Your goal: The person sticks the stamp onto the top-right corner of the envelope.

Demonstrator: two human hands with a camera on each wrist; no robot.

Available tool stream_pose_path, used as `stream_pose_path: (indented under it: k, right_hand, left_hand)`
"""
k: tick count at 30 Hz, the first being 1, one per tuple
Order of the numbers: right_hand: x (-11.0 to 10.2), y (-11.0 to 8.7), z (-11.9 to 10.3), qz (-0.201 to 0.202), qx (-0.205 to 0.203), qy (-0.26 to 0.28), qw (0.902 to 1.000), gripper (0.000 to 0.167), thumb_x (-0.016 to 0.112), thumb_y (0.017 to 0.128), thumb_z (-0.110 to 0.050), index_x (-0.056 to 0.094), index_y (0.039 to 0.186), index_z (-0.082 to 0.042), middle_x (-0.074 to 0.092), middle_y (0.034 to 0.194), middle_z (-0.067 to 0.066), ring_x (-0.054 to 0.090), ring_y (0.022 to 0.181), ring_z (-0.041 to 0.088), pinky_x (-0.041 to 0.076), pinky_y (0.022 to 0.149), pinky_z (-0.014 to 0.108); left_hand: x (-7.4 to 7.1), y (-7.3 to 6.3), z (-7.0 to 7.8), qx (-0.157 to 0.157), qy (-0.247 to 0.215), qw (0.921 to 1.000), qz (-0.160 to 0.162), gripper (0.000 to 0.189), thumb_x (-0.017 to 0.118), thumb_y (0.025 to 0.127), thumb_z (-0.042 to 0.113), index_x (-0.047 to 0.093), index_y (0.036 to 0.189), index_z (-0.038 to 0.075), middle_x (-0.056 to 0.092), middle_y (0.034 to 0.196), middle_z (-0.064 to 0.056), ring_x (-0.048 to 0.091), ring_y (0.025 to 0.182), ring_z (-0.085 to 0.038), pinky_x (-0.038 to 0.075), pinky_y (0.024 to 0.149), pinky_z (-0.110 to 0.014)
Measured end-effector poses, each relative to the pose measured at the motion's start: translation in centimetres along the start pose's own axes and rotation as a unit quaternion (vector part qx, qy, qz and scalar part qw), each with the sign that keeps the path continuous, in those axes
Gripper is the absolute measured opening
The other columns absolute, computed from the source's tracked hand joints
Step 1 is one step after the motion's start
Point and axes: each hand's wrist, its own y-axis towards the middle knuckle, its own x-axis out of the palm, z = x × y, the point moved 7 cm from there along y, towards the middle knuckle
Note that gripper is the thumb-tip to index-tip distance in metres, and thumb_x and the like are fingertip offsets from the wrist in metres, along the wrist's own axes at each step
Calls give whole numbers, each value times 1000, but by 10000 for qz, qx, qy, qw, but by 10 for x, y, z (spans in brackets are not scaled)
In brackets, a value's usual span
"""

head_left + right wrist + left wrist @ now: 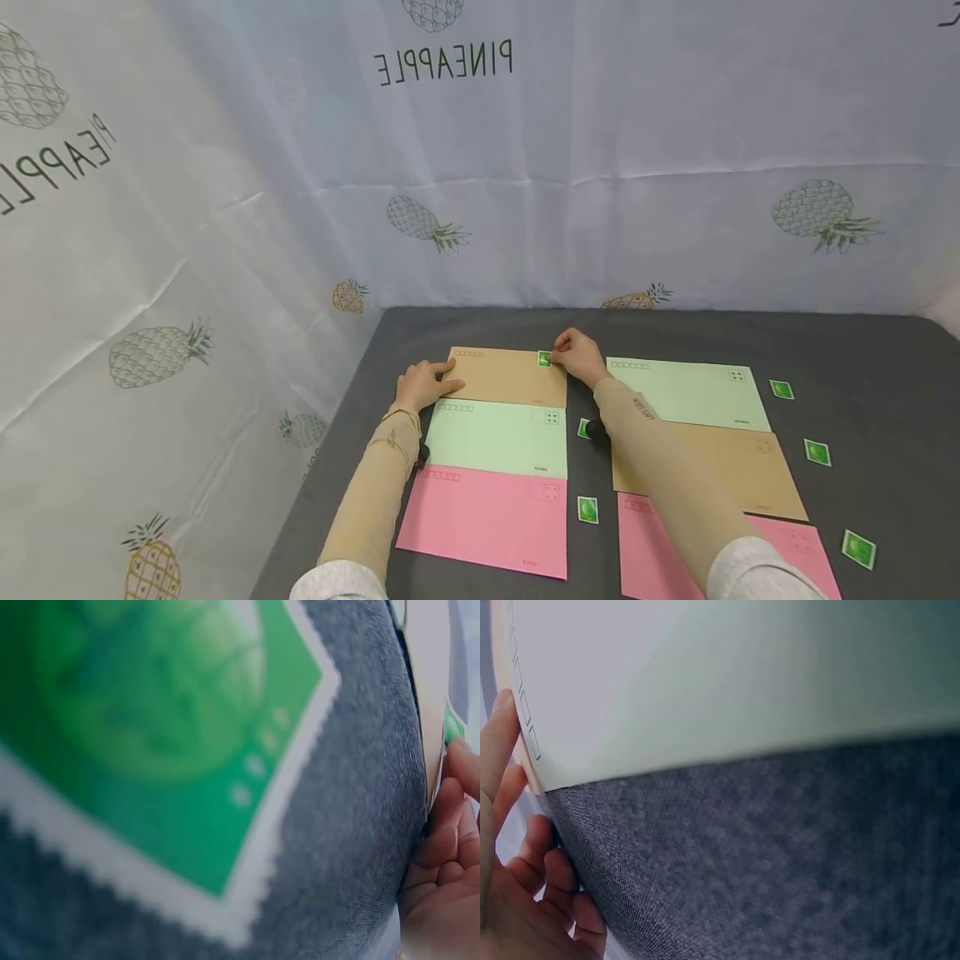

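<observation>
A tan envelope (502, 375) lies at the back of the left column on the dark table. My left hand (420, 386) rests at its left edge, thumb and fingers pressing the paper. In the left wrist view the left hand (536, 855) touches the tan edge beside the light green envelope (705, 682). My right hand (581, 354) pinches a green stamp (544, 358) at the tan envelope's upper right corner. The right wrist view shows this stamp (453, 726) between thumb and finger of the right hand (450, 847).
Below lie a light green envelope (495, 437) and a pink envelope (487, 521). A right column holds green (682, 392), tan (720, 467) and pink (795, 550) envelopes. Several loose stamps, such as one stamp (588, 510), lie beside them. A pineapple-print curtain (525, 233) hangs behind.
</observation>
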Motion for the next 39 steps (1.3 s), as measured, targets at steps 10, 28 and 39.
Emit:
stream_pose_path:
  k: [10,28,39]
  right_hand:
    - [4,3,-1,129,-12,-296,9995,20,64,87,-14,50,98,-5,55,96,14,51,80,25,41,68,33]
    - [12,0,-13,-169,-508,-1531,9868,16,54,92,-15,63,103,-7,62,99,13,55,80,22,44,68,34]
    - [14,1,-14,-364,-414,-1594,9857,22,59,90,-20,66,105,-6,65,98,12,60,83,21,49,72,35]
  left_hand:
    - [0,2,-1,27,22,10000,33,61,65,81,50,51,134,26,60,124,-15,59,99,-37,40,73,-43]
    - [3,3,-1,25,21,10000,34,61,64,81,51,50,135,27,60,123,-16,57,105,-38,41,79,-47]
    - [2,4,-1,63,92,9999,29,61,64,81,52,50,135,27,61,118,-16,58,97,-36,39,68,-38]
